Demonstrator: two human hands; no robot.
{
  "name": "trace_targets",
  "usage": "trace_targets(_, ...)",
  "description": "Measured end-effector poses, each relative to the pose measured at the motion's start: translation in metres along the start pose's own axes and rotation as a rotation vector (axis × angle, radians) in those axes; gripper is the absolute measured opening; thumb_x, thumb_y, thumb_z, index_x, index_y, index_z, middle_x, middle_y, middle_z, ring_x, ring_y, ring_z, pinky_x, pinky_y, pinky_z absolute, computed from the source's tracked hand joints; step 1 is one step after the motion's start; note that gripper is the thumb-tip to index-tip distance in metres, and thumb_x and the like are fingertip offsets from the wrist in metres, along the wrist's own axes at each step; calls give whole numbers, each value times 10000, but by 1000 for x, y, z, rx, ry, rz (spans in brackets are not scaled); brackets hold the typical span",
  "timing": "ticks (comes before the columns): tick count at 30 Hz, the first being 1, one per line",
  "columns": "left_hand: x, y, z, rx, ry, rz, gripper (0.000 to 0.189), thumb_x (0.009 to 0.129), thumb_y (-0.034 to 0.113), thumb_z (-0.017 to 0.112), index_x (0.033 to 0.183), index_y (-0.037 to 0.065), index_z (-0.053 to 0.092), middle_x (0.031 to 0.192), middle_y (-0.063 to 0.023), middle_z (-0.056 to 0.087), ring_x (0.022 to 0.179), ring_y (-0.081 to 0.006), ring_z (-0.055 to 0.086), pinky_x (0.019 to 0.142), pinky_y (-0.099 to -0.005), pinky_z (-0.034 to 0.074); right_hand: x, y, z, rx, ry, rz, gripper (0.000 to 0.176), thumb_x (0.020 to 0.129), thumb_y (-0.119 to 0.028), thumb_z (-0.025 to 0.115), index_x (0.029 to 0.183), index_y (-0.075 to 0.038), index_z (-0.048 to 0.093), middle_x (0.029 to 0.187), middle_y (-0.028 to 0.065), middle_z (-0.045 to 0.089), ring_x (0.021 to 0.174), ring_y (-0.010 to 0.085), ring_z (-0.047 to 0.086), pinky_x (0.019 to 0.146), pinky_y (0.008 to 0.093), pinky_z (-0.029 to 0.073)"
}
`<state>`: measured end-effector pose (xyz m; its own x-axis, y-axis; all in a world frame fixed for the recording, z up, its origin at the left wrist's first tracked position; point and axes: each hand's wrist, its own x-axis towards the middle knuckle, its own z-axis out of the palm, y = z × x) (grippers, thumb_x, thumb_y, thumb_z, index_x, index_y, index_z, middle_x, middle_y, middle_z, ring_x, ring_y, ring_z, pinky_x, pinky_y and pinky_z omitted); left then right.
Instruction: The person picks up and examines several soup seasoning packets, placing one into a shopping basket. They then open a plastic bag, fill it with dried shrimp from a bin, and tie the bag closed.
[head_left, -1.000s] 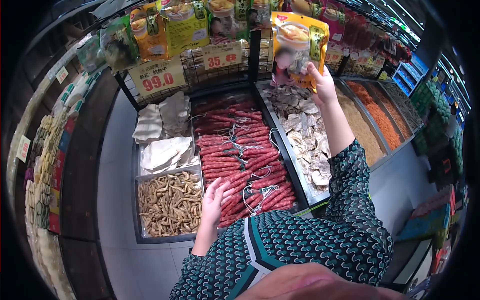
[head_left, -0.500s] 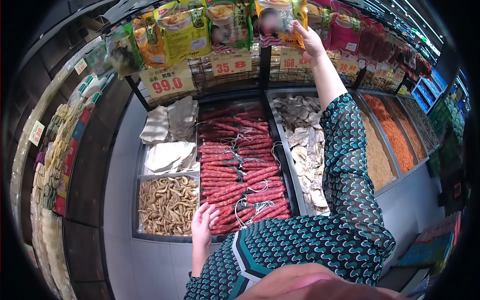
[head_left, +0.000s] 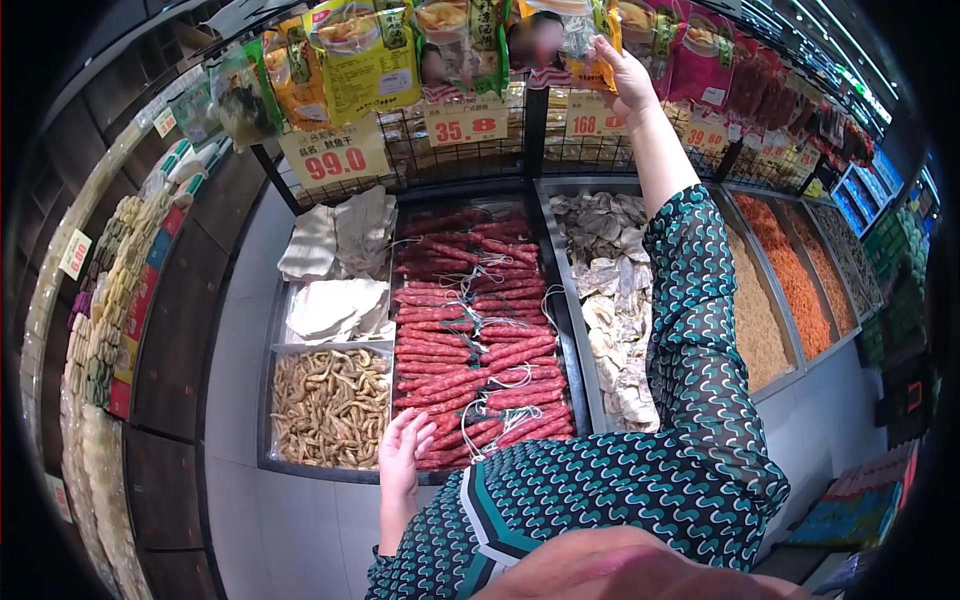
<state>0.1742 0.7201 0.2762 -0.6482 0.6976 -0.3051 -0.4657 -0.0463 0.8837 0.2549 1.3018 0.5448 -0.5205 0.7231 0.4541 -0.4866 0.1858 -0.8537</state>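
Note:
My right hand point(head_left: 627, 78) reaches up at the top and grips the edge of an orange hanging packet point(head_left: 575, 40), its fingers bent against the plastic. Other packets hang beside it, among them a yellow one point(head_left: 364, 62) and a pink one point(head_left: 701, 62). Low in the view, my left hand point(head_left: 404, 440) is held over the near left edge of the red sausages point(head_left: 485, 330), its fingers slightly curled and apart, with nothing in it. Left of that hand lie dried shrimp-like pieces point(head_left: 331, 408) in a bin.
White dried sheets point(head_left: 338, 310) lie beyond the shrimp-like pieces. Right of the sausages are grey-white dried pieces point(head_left: 615, 300), then bins of tan and orange goods point(head_left: 785, 270). Price signs point(head_left: 335, 155) hang on a wire rack. Packed shelves point(head_left: 110, 300) stand at the left.
The view has shifted slightly. My right hand stays at the orange packet, a little farther right in view. My left hand has barely moved.

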Motion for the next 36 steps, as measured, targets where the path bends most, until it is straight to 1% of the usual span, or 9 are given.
trace_targets(12,-3,3,4,18,0,1,392,940,217,526,1272,32,432,1235,-163,541,1028,-218,602,831,-274,498,17,8,-8,-88,88,103,346,785,-452,697,971,-171,616,889,-45,622,843,100,564,777,314,426)
trace_targets(16,-3,3,6,35,-15,2,392,939,218,526,1269,26,436,1237,-164,538,1029,-221,601,836,-278,500,-5,28,-6,-110,263,316,742,698,-572,723,1165,-35,513,1181,125,534,1016,202,552,853,358,471)
trace_targets(17,-3,3,7,37,-15,-8,393,938,218,528,1268,24,438,1237,-165,538,1029,-222,601,838,-280,501,-6,40,-21,-117,195,361,919,653,-603,738,1285,-16,419,1254,188,480,1077,265,546,843,350,485)
trace_targets(18,-4,3,8,37,-14,-18,395,937,218,530,1267,21,439,1238,-165,538,1030,-223,600,839,-282,502,-10,49,-28,-77,275,420,936,631,-565,777,1291,-1,427,1260,202,483,1099,293,539,798,360,504)
trace_targets(22,-6,3,9,62,-3,-23,406,934,218,537,1276,27,433,1236,-168,541,1027,-229,602,842,-290,504,-14,67,-67,95,625,393,778,619,-449,831,1187,-12,527,1166,177,531,996,280,561,715,363,520)
trace_targets(24,-9,3,13,81,11,-28,402,934,218,534,1276,33,434,1238,-164,540,1030,-231,600,845,-302,498,-6,66,-82,209,775,265,715,634,-342,848,1163,15,526,1199,178,483,1025,295,523,805,388,493)
trace_targets(28,-16,0,25,89,35,-34,401,932,217,532,1278,40,432,1237,-157,542,1028,-226,599,850,-310,491,3,50,-98,361,726,187,615,662,-250,838,1148,-7,549,1180,143,504,1060,267,493,928,392,413)
trace_targets(30,-19,-5,33,91,29,-28,400,933,215,532,1278,40,431,1234,-159,543,1026,-223,599,850,-308,491,3,39,-99,521,517,91,559,698,-238,808,1152,-75,524,1131,128,491,1046,253,498,974,391,371)
trace_targets(36,-28,-19,57,53,7,-29,398,933,203,530,1274,27,426,1224,-170,545,1025,-230,599,857,-328,498,-18,16,-88,698,391,55,306,733,-209,779,979,-112,626,895,45,640,753,224,610,699,381,534)
